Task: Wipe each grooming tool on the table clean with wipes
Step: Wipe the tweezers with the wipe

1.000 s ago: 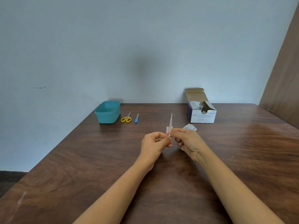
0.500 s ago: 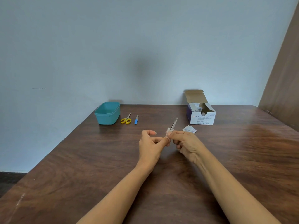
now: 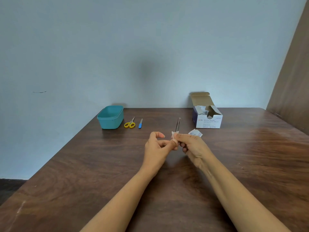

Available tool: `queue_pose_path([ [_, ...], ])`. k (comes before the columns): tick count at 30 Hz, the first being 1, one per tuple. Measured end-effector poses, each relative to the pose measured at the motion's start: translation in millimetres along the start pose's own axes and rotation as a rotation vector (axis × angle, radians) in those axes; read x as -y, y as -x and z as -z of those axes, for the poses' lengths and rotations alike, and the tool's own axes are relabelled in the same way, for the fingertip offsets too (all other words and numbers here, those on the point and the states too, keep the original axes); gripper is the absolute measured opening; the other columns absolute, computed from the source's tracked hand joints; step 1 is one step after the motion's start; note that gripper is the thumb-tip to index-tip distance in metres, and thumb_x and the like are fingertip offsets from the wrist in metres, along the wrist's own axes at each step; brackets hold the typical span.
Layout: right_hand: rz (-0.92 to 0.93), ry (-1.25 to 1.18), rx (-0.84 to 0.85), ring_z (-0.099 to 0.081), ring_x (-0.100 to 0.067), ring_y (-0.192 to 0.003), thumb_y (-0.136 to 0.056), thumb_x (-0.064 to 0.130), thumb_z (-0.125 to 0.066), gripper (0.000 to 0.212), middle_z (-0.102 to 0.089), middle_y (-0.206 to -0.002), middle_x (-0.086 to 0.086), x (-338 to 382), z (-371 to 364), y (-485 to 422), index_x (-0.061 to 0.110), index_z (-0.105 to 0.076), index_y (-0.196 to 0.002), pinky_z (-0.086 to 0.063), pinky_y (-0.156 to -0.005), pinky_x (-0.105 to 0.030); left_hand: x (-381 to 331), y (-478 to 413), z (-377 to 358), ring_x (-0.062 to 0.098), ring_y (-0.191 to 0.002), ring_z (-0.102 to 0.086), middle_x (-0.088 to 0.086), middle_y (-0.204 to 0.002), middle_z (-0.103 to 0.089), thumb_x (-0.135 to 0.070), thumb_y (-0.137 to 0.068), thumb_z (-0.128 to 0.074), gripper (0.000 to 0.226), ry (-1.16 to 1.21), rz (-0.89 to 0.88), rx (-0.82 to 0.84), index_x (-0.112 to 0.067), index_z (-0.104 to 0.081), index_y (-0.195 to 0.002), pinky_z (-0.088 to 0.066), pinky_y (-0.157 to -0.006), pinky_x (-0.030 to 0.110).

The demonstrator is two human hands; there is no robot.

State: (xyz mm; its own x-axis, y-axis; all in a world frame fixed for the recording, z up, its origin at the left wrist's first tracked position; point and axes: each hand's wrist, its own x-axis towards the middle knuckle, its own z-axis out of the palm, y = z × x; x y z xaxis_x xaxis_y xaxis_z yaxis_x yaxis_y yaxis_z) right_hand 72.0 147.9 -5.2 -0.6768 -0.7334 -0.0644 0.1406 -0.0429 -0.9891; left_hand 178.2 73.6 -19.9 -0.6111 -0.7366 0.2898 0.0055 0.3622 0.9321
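Tweezers (image 3: 177,125) swung upright; right hand (image 3: 192,146) grips them beside wipe (image 3: 173,135).

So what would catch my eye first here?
In the middle, the right hand grips a thin metal tool pointing up while the left hand pinches a white wipe at its base. Along the far edge sit a teal tub, yellow scissors and a blue file to the left, and an open box of swabs to the right.

On the brown wooden desk (image 3: 83,164), yellow-handled scissors (image 3: 129,124) lie between a teal plastic tub (image 3: 110,117), left, and a blue-handled file (image 3: 140,124); an open cardboard swab box (image 3: 208,120) stands well right.
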Motion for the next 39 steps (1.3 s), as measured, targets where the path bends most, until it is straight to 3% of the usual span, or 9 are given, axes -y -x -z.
queue_pose_path([
  [4, -0.041, -0.055, 0.128, -0.036, -0.004, -0.056, -0.088, 0.005, -0.061, 0.014, -0.058, -0.065, 0.003, 5.8, 6.9, 1.7, 0.009, -0.071, -0.080, -0.028, -0.051, -0.015, -7.5, -4.1, 6.0, 0.010, -0.070, -0.070, 0.006, -0.078, -0.075, -0.037, -0.093, -0.058, 0.026, 0.268, 0.142, -0.096, -0.012, -0.063, -0.096, -0.047, -0.063, 0.018],
  [9, -0.102, -0.005, 0.267, -0.042, -0.005, -0.055, -0.084, -0.001, -0.063, 0.012, -0.062, -0.069, -0.004, 4.2, 3.7, 9.5, 0.005, -0.072, -0.078, -0.032, -0.052, -0.016, -8.0, -3.9, 12.3, 0.006, -0.087, -0.064, -0.004, -0.091, -0.072, -0.039, -0.094, -0.054, 0.028, 0.317, 0.240, 0.034, -0.019, -0.074, -0.096, -0.047, -0.084, 0.032],
  [12, -0.105, 0.006, 0.320, -0.043, -0.006, -0.057, -0.081, 0.000, -0.066, 0.018, -0.064, -0.069, -0.004, 4.1, 2.8, 11.2, 0.010, -0.075, -0.070, -0.032, -0.054, -0.018, -11.6, -5.2, 15.4, 0.015, -0.097, -0.059, 0.002, -0.099, -0.071, -0.038, -0.092, -0.057, 0.028, 0.399, 0.295, 0.144, -0.018, -0.075, -0.099, -0.043, -0.091, 0.035],
  [15, -0.108, 0.007, 0.336, -0.042, -0.006, -0.058, -0.073, 0.008, -0.073, 0.004, -0.063, -0.070, -0.005, 5.0, 2.3, 13.3, 0.009, -0.076, -0.070, -0.032, -0.056, -0.020, -12.8, -6.1, 17.8, 0.018, -0.098, -0.057, 0.003, -0.100, -0.072, -0.032, -0.090, -0.060, 0.022, 0.445, 0.286, 0.189, -0.019, -0.078, -0.092, -0.040, -0.094, 0.038],
  [19, -0.120, 0.032, 0.323, -0.040, -0.005, -0.054, -0.069, 0.024, -0.076, 0.014, -0.062, -0.067, -0.002, 6.2, 0.8, 14.1, 0.010, -0.074, -0.071, -0.032, -0.057, -0.020, -11.7, -8.8, 20.9, 0.014, -0.093, -0.055, -0.002, -0.093, -0.072, -0.022, -0.089, -0.062, 0.015, 0.519, 0.293, 0.147, -0.016, -0.077, -0.088, -0.038, -0.088, 0.035],
  [23, -0.165, 0.044, 0.343, -0.041, -0.003, -0.053, -0.084, 0.015, -0.067, 0.010, -0.063, -0.066, -0.001, 7.4, 1.4, 13.9, 0.007, -0.072, -0.081, -0.033, -0.057, -0.018, -10.9, -9.0, 20.7, 0.013, -0.089, -0.054, -0.003, -0.087, -0.072, -0.023, -0.081, -0.067, 0.013, 0.558, 0.312, 0.105, -0.015, -0.077, -0.083, -0.037, -0.088, 0.035],
  [30, -0.233, 0.115, 0.337, -0.043, -0.006, -0.058, -0.076, 0.007, -0.075, 0.002, -0.065, -0.069, -0.004, 7.1, 5.5, 10.8, 0.008, -0.077, -0.076, -0.036, -0.056, -0.018, -7.7, -10.1, 17.8, 0.015, -0.093, -0.054, -0.004, -0.087, -0.074, -0.020, -0.085, -0.065, 0.013, 0.541, 0.302, 0.049, -0.013, -0.076, -0.086, -0.039, -0.087, 0.035],
  [33, -0.147, 0.215, 0.285, -0.040, -0.007, -0.056, -0.075, 0.012, -0.077, 0.008, -0.063, -0.065, -0.004, 5.4, 4.4, 11.2, 0.011, -0.076, -0.067, -0.032, -0.054, -0.018, -6.0, -10.2, 17.0, 0.015, -0.096, -0.055, -0.003, -0.091, -0.074, -0.021, -0.085, -0.067, 0.011, 0.545, 0.311, 0.016, -0.015, -0.076, -0.087, -0.040, -0.087, 0.034],
  [39, 0.231, 0.591, 0.099, -0.058, 0.000, -0.063, -0.073, 0.034, -0.080, 0.016, -0.069, -0.064, 0.007, 3.0, -1.0, 16.1, 0.019, -0.075, -0.070, -0.043, -0.064, -0.016, -3.5, -10.5, 12.3, 0.003, -0.089, -0.061, -0.005, -0.088, -0.075, -0.020, -0.083, -0.071, 0.005, 0.472, 0.250, -0.123, -0.018, -0.075, -0.084, -0.042, -0.089, 0.024],
])
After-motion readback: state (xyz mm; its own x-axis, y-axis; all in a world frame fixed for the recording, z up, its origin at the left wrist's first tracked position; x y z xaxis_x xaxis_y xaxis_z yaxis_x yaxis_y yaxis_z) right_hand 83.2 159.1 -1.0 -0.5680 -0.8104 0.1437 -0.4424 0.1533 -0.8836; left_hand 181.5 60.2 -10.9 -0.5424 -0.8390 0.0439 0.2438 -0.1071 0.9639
